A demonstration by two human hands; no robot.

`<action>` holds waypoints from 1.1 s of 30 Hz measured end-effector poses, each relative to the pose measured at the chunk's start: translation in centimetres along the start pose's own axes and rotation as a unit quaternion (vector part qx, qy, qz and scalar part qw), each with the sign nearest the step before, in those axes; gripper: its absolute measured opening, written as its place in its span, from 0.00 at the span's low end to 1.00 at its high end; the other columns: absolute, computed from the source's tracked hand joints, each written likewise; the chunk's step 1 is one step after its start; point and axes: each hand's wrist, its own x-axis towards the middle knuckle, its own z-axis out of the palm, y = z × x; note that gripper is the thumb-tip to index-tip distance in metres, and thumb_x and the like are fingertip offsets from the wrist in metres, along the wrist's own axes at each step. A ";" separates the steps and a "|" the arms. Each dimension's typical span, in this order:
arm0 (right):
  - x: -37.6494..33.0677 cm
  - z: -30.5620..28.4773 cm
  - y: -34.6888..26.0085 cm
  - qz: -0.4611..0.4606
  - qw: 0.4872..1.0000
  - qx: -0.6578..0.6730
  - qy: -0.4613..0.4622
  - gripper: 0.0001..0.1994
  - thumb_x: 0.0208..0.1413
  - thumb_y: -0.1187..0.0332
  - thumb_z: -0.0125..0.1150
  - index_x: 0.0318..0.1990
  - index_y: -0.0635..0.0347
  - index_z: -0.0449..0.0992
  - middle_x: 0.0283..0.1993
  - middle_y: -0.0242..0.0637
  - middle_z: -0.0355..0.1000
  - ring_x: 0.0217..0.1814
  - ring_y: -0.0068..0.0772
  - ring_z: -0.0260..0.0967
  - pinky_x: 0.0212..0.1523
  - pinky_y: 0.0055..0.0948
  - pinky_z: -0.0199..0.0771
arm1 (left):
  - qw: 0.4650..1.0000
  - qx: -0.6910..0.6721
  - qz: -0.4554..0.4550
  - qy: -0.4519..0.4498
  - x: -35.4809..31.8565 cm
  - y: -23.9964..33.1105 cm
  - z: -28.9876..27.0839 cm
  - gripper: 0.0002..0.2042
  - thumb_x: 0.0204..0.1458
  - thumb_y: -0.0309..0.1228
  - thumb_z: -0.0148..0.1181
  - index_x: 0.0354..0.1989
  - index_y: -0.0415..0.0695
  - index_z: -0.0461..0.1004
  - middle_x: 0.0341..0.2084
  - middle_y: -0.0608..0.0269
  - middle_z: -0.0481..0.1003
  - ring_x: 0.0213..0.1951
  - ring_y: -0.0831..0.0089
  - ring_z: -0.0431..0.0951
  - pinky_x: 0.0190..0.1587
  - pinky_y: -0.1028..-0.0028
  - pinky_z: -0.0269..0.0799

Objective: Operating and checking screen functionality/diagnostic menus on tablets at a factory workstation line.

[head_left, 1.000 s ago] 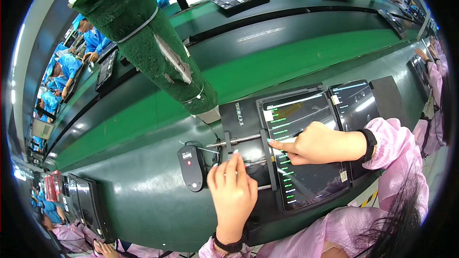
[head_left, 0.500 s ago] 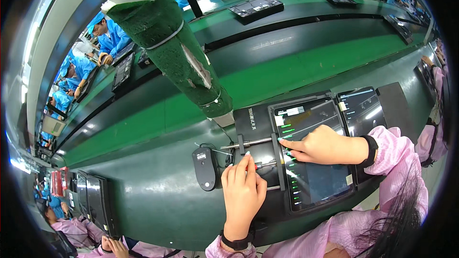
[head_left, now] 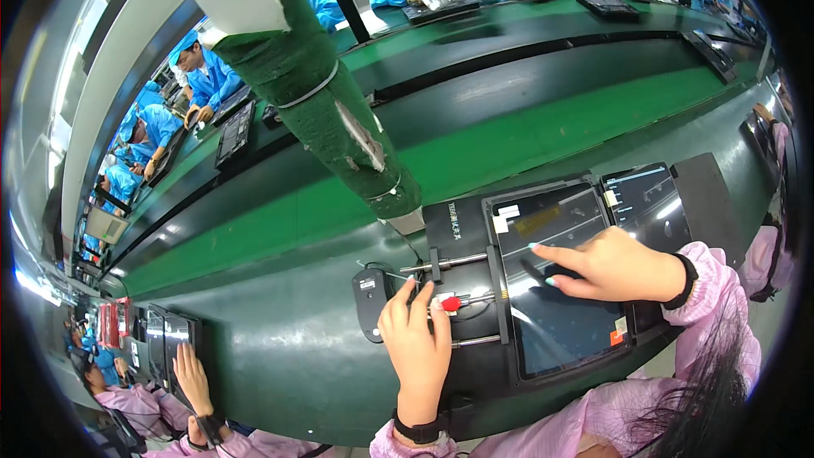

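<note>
A large black tablet (head_left: pixel 564 309) lies in a black test fixture (head_left: pixel 454 220), its screen mostly dark with an orange square near the lower right corner. My right hand (head_left: pixel 623 265) is over the tablet, index finger stretched toward the glass and thumb apart, holding nothing. Whether the fingertip touches the screen I cannot tell. My left hand (head_left: pixel 415 343) rests at the fixture's left side, fingers stretched upward by the metal rods (head_left: pixel 458 263). Its thumb is close to a red knob (head_left: pixel 451 304) on the fixture. Beside that hand lies a black mouse (head_left: pixel 370 301).
A second, lit tablet (head_left: pixel 642 199) adjoins the fixture on the right. A green-wrapped post (head_left: pixel 326 110) leans above the bench. Across the green and black conveyor line (head_left: pixel 500 131), people in blue handle tablets. At lower left, a pink-sleeved co-worker's hand (head_left: pixel 193 380) is by black devices (head_left: pixel 170 339).
Green text lines have gone from the tablet's screen, and an orange square shows. My right index has moved right from the tablet's left edge. My left fingers have shifted slightly left and down.
</note>
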 end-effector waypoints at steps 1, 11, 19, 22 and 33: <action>-0.6 -0.6 0.0 0.027 0.999 -0.012 -0.025 0.19 0.51 0.64 0.56 0.49 0.62 0.69 0.17 0.37 0.69 0.19 0.38 0.69 0.21 0.32 0.70 | 1.000 -0.006 -0.005 -0.006 0.1 -0.1 0.0 0.11 0.51 0.29 0.53 0.42 0.42 0.75 0.47 0.54 0.69 0.49 0.57 0.66 0.52 0.63 0.58; 0.4 2.7 1.5 -0.060 0.992 0.104 0.045 0.13 0.47 0.67 0.59 0.37 0.63 0.66 0.47 0.45 0.69 0.57 0.52 0.60 0.54 0.46 0.60 | 0.997 -0.029 0.040 -0.056 -0.3 1.0 0.8 0.10 0.50 0.28 0.55 0.41 0.43 0.75 0.49 0.54 0.67 0.50 0.58 0.66 0.53 0.63 0.57; 2.1 4.6 1.2 -0.113 0.992 -0.041 0.031 0.15 0.50 0.59 0.57 0.36 0.64 0.68 0.31 0.43 0.72 0.53 0.43 0.65 0.61 0.53 0.50 | 0.998 -0.015 0.049 -0.046 -0.4 0.7 0.8 0.11 0.46 0.30 0.60 0.40 0.45 0.76 0.48 0.56 0.68 0.49 0.59 0.67 0.52 0.64 0.58; 0.5 3.0 1.2 -0.062 0.995 -0.079 0.029 0.14 0.50 0.59 0.57 0.31 0.63 0.69 0.28 0.42 0.72 0.48 0.41 0.68 0.61 0.54 0.50 | 0.998 -0.009 0.041 -0.039 -0.4 0.5 0.9 0.11 0.44 0.30 0.62 0.39 0.45 0.76 0.48 0.57 0.69 0.49 0.59 0.67 0.52 0.64 0.58; -2.5 -0.8 2.0 0.191 0.976 0.018 0.107 0.07 0.51 0.66 0.56 0.30 0.59 0.71 0.19 0.39 0.68 0.22 0.41 0.68 0.25 0.35 0.67 | 0.997 0.014 0.060 -0.044 -0.4 0.6 1.0 0.09 0.45 0.27 0.62 0.36 0.45 0.74 0.48 0.58 0.69 0.48 0.58 0.67 0.51 0.63 0.58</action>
